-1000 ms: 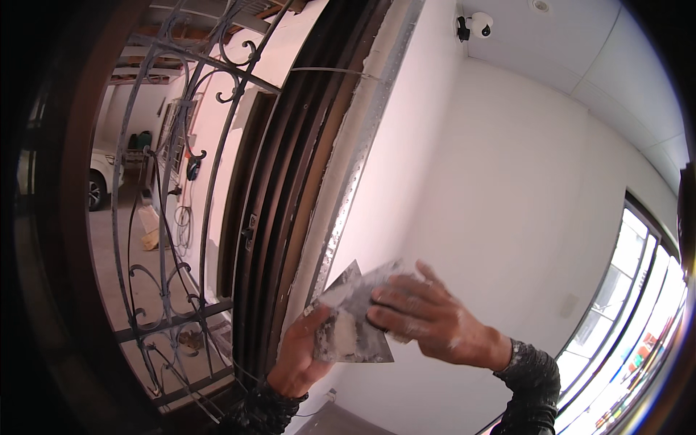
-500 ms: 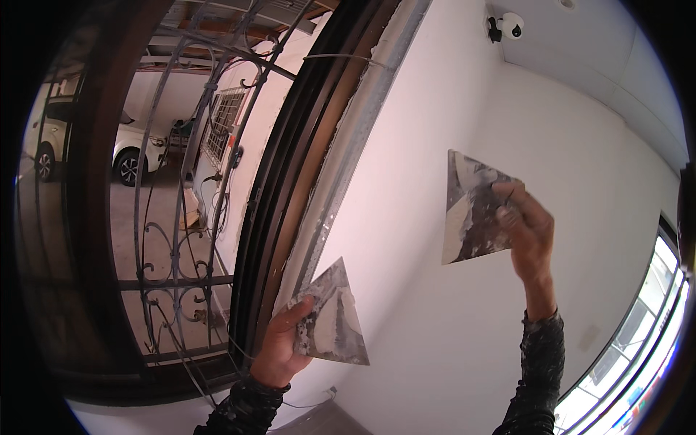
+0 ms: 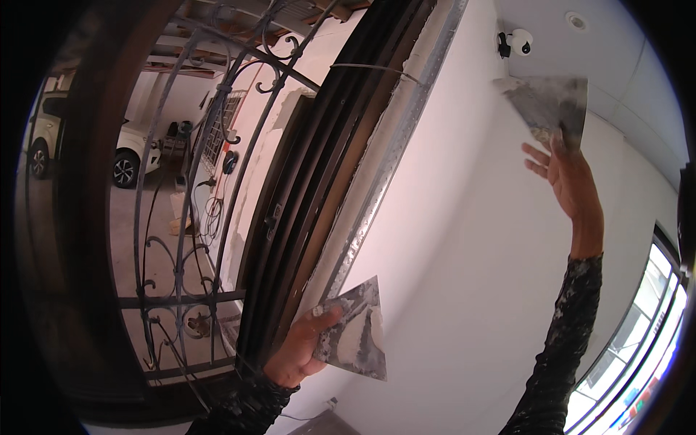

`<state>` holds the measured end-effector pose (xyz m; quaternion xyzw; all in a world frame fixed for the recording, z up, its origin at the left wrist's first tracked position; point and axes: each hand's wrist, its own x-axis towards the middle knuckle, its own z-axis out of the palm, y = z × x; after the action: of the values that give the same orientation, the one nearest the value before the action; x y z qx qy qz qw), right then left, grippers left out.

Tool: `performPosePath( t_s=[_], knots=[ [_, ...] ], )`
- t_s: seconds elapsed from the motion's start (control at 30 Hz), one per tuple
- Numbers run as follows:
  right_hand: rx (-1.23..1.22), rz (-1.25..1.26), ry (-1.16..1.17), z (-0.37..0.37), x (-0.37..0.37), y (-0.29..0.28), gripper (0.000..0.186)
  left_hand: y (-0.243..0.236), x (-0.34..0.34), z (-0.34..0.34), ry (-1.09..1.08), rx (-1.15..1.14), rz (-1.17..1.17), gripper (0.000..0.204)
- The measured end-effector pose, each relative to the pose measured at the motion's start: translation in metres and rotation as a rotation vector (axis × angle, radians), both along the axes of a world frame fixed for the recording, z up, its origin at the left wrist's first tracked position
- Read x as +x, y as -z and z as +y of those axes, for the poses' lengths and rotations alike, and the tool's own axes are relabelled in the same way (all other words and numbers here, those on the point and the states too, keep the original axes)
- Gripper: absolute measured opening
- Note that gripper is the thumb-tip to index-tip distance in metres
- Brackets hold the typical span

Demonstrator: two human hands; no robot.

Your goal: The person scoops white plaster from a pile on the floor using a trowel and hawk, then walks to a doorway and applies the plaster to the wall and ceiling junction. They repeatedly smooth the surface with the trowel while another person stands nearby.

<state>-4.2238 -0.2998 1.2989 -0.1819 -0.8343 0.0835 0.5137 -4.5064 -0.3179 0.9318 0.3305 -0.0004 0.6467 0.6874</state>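
Note:
My left hand (image 3: 296, 354) grips a wide putty knife (image 3: 357, 335) low in front of me, its thumb pressed on the metal blade. Pale filler is smeared over that blade in patches. Raised high on the right, my right hand (image 3: 578, 190) pinches a second putty knife (image 3: 557, 105) near its narrow end, with two fingers sticking out to the left. Its flared blade points up, looks grey and mostly scraped, and is slightly blurred. Both handles are hidden. Beside my left hand runs a perforated metal corner bead (image 3: 366, 226) along the wall's edge.
A dark window frame (image 3: 319, 170) and a scrolled iron grille (image 3: 177, 268) stand on the left, with a white car (image 3: 134, 154) beyond. White wall (image 3: 464, 246) fills the middle. A small camera (image 3: 519, 42) hangs near the ceiling; another window (image 3: 638, 326) is at right.
My right hand has swung up and to the right with its putty knife, whose blade now points upward. The left putty knife has shifted slightly right and down and turned a little. The view has tilted somewhat.

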Motion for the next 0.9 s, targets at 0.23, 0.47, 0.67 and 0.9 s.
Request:
performPosePath(
  t_s=[0.23,0.47,0.67,0.9],
  knots=[
    [0.470,-0.197,0.444,-0.021,-0.066,-0.106,0.060,-0.002,-0.018,0.023,0.123,-0.019,0.160,0.037],
    [0.639,-0.532,0.600,-0.004,-0.151,-0.157,0.053,0.004,-0.011,0.042,0.127,0.008,0.279,0.046],
    [0.365,-0.534,0.552,-0.011,-0.183,-0.144,0.030,0.010,-0.007,0.051,0.130,-0.011,0.383,0.056],
    [0.389,-0.584,0.581,-0.005,-0.187,-0.142,0.031,0.003,-0.013,0.048,0.146,-0.061,0.430,0.051]
  ],
)
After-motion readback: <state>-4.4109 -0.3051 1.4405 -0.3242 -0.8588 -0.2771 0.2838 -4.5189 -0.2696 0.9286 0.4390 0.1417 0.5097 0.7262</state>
